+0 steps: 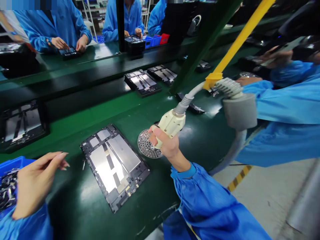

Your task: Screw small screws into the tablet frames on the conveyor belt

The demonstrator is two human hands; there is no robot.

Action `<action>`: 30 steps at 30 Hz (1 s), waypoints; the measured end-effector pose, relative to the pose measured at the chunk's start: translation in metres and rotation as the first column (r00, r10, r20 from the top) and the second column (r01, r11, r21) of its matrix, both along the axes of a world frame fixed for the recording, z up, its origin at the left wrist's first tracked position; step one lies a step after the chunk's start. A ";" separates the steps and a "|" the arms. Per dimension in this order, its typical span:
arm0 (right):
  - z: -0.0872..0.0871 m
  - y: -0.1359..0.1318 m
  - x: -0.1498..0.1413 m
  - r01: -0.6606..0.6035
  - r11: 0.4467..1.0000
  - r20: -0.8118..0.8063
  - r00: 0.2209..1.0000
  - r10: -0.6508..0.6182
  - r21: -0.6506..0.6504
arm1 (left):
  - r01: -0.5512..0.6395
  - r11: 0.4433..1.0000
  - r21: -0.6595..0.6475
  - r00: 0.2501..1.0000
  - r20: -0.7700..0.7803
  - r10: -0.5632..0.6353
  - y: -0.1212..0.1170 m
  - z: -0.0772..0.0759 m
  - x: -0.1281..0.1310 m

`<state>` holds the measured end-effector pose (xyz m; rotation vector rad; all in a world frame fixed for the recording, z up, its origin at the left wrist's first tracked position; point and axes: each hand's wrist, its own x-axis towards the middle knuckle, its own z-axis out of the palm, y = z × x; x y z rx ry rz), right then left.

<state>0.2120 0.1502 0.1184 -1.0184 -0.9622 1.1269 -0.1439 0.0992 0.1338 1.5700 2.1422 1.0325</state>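
Observation:
My right hand (166,141) is closed around a cream electric screwdriver (172,122) with a grey cable at its top end. Its lower end points down at a round perforated metal screw plate (146,144); the hand hides the tip. To the left of the plate an opened tablet (112,166) lies on the green bench, its silver battery and dark ribbon cables facing up. My left hand (41,178) is raised left of the tablet, thumb and fingers pinched together. Whatever may be between those fingertips is too small to make out.
A blue bin (18,162) of small dark parts sits beside my left hand. More opened tablets (142,81) line the bench's far side, with another (22,123) at left. A yellow strap (240,43) and green post (200,46) cross above. Co-workers in blue sit opposite and at right.

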 end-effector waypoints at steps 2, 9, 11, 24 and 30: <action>-0.002 0.000 0.000 -0.025 1.000 0.020 0.999 0.025 -0.004 | 0.037 0.999 -0.024 0.994 0.104 -0.034 0.011 0.000 0.011; -0.005 -0.006 0.015 -0.014 0.999 0.029 1.000 0.012 0.051 | 0.066 0.997 -0.041 0.917 0.398 -0.044 0.032 -0.028 0.027; -0.001 -0.006 0.022 -0.040 0.998 -0.008 0.999 0.040 0.047 | 0.050 0.998 -0.026 0.896 0.443 -0.034 0.037 -0.039 0.021; -0.007 -0.008 0.012 -0.052 0.993 0.012 0.999 0.051 0.103 | 0.090 0.996 -0.015 0.963 0.258 -0.083 0.062 -0.070 0.022; -0.005 -0.005 0.003 -0.079 0.986 0.021 0.997 0.076 0.145 | 0.144 0.989 0.024 0.967 0.211 -0.146 0.062 -0.071 0.021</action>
